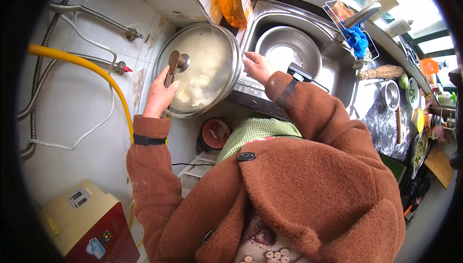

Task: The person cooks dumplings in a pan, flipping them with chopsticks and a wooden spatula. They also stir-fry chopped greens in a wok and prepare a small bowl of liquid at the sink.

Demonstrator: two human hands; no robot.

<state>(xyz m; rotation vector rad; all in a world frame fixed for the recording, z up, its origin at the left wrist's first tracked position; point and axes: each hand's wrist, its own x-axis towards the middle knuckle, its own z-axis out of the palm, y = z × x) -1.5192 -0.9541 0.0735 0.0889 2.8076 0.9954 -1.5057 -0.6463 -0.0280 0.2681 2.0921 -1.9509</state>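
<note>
A large round steel pot point(234, 88) stands against the tiled wall, covered by a fogged glass lid point(206, 53) with water drops on it. Pale rounded shapes show blurrily through the glass. My left hand point(159, 94) grips the brown lid handle point(175, 60) at the lid's left side. Just beyond the pot's right rim is my right hand point(259, 68), fingers spread and nothing visible in them; whether it touches the rim I cannot tell. It hovers by the near left edge of a steel sink point(334, 76), where a steel basin point(262, 44) sits.
An orange liquid jug point(231, 4) stands behind the pot. A faucet point(361, 15) and wire rack with a blue cloth point(357, 40) edge the sink. Further right are a whisk broom point(382, 72) and steel bowl point(391, 94). A yellow hose point(97, 68) runs along the left wall.
</note>
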